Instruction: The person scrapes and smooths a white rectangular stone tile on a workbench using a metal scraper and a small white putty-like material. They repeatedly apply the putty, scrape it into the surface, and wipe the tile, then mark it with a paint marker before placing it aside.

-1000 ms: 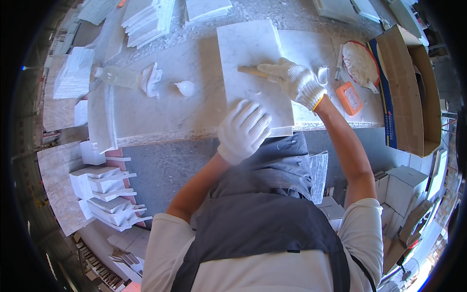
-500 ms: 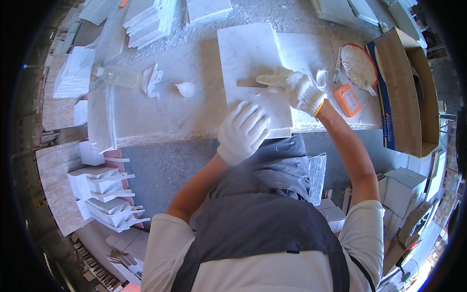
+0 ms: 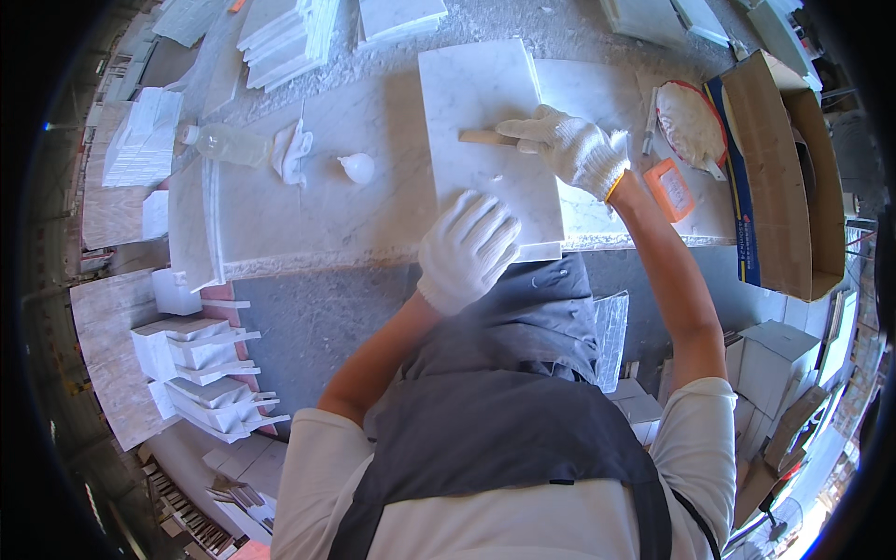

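A white marble tile [image 3: 471,89] with grey veins lies on the bench before me, seemingly stacked on another. My left hand [image 3: 469,250], in a white glove, rests on its near left part, fingers stretched out and holding nothing. Over the tile's right side, my gloved right hand [image 3: 574,149] grips a thin, flat brownish strip [image 3: 483,137], perhaps a scraper blade. The strip points left across the tile's surface; its other end is hidden in the glove. A few small white crumbs [image 3: 497,177] show on the tile between my hands.
To the right are an orange block [image 3: 669,189], a round dish of white paste [image 3: 692,123] and an open cardboard box [image 3: 770,177]. A white bulb-shaped piece [image 3: 356,169], crumpled white cloth [image 3: 292,152] and plastic bottle [image 3: 229,146] lie left. Tile stacks [image 3: 287,42] stand at the back.
My right hand and the strip have shifted slightly away from me over the tile. White crumbs now show on the surface there. My left hand has stayed nearly in place.
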`<action>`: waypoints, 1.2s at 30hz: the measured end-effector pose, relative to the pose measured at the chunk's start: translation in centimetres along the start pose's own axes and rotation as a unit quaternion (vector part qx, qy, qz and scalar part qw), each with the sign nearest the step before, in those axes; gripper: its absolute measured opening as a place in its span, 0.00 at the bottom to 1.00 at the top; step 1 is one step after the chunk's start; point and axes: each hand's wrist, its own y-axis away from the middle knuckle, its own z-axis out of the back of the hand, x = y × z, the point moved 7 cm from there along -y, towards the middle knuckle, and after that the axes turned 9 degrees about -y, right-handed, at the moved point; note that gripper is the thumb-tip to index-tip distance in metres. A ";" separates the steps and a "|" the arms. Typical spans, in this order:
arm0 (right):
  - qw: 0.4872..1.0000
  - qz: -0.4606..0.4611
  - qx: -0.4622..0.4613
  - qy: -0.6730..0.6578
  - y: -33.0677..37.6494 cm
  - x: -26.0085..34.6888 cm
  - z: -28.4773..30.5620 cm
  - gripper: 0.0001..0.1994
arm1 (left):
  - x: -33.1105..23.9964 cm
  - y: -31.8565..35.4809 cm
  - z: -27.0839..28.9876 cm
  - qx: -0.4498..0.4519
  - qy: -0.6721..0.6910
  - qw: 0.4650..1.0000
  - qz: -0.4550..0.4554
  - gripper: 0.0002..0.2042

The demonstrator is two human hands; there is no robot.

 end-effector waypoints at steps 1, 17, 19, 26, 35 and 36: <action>0.999 -0.043 0.010 -0.017 0.0 -0.7 -0.2 0.19 | 0.0 0.1 0.0 0.000 -0.001 1.000 -0.001 0.12; 0.999 -0.005 0.007 0.051 0.3 0.9 0.6 0.19 | 0.1 0.0 0.1 0.014 0.002 1.000 0.008 0.14; 0.998 -0.063 0.007 -0.017 0.4 0.4 0.5 0.19 | -0.2 -0.2 0.3 0.006 -0.003 1.000 0.002 0.13; 0.996 0.005 -0.074 -0.041 4.0 1.5 0.9 0.19 | -0.1 -0.4 0.9 0.074 0.032 0.997 -0.010 0.18; 0.830 -0.311 -0.276 -0.371 15.6 -1.6 -1.6 0.24 | 4.3 -5.5 -2.7 0.267 -0.170 0.940 -0.125 0.34; 0.837 -0.307 -0.270 -0.365 16.7 -1.3 -1.7 0.24 | 9.7 -6.0 -4.1 0.445 -0.152 0.878 0.093 0.35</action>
